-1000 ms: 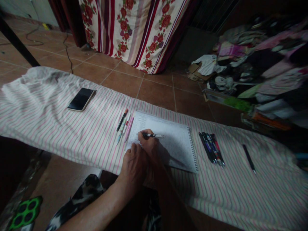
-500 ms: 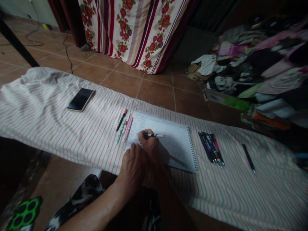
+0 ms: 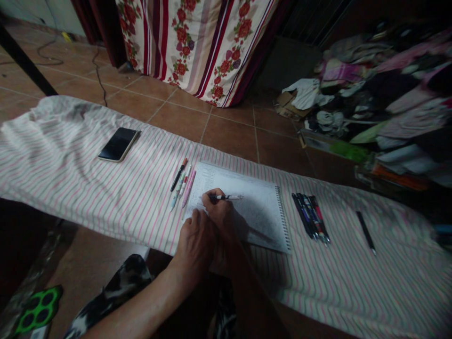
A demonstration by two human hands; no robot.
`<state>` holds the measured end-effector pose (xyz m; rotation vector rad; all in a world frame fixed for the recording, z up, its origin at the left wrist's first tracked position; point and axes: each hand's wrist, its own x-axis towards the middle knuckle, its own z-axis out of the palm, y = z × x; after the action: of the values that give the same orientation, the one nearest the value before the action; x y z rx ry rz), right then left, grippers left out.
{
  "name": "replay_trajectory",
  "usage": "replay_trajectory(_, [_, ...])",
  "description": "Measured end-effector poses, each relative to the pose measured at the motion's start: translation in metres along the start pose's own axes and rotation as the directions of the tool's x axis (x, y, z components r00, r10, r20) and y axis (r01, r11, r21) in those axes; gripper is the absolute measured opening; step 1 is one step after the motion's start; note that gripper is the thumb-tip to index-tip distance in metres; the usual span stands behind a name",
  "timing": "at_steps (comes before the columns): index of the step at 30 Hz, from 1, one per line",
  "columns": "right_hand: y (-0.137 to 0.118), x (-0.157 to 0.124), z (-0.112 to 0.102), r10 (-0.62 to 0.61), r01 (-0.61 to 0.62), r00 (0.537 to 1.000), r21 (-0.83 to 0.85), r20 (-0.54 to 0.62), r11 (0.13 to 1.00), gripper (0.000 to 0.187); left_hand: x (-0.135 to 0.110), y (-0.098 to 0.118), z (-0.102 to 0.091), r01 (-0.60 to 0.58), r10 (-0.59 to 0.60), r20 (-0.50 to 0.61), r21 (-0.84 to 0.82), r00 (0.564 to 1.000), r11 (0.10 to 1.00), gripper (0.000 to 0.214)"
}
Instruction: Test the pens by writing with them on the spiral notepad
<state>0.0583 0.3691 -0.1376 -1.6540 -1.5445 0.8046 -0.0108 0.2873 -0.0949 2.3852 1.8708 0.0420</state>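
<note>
My right hand (image 3: 219, 209) is closed around a black-and-white pen (image 3: 231, 197), its tip low on the left part of a spiral notebook (image 3: 259, 193). Dense marks cover part of the open page. My left hand (image 3: 195, 235) rests at the notebook's lower left edge, beside the right wrist. Its fingers are curled with their tips hidden, so I cannot see what they hold, if anything. Just left of the notebook lie a pink pen (image 3: 189, 189), a black pen with an orange end (image 3: 179, 174) and a pale green pen (image 3: 177, 192).
On the striped cloth (image 3: 148, 174), a phone (image 3: 118, 144) lies left, a group of several pens (image 3: 310, 218) right of the notebook, and a single black pen (image 3: 366, 233) farther right. Beyond are a tiled floor, a floral curtain (image 3: 197, 47) and a clothes pile (image 3: 395, 89). A green object (image 3: 38, 308) sits lower left.
The pen and my right hand have shifted very slightly over the page. My left hand stays in place, and the other things lie as before.
</note>
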Motion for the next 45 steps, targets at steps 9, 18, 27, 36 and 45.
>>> replay_trajectory(9, [-0.001,0.000,0.000,-0.067,0.067,0.998,0.019,0.003,0.998,0.013,-0.001,0.000,0.002,0.001,-0.001,-0.024,0.001,1.000,1.000,0.032])
replay_trajectory(18, [0.003,0.000,0.001,-0.038,0.038,0.999,0.014,0.016,0.999,0.015,-0.001,0.001,-0.001,0.007,-0.007,0.012,-0.008,1.000,1.000,0.032])
replay_trajectory(27, [0.002,0.000,0.001,-0.062,0.062,0.998,0.017,-0.008,0.998,0.013,0.001,0.000,-0.005,-0.001,0.002,0.045,-0.035,0.999,0.999,0.028])
replay_trajectory(36, [0.001,0.002,-0.001,-0.059,0.061,0.998,0.193,-0.017,0.979,0.012,0.001,-0.005,0.008,-0.024,0.023,-0.021,-0.071,1.000,0.997,0.024])
replay_trajectory(45, [0.000,-0.001,-0.036,-0.053,0.070,0.997,0.410,-0.053,0.909,0.017,0.003,-0.008,0.000,-0.009,0.001,-0.096,-0.081,0.995,0.997,0.019])
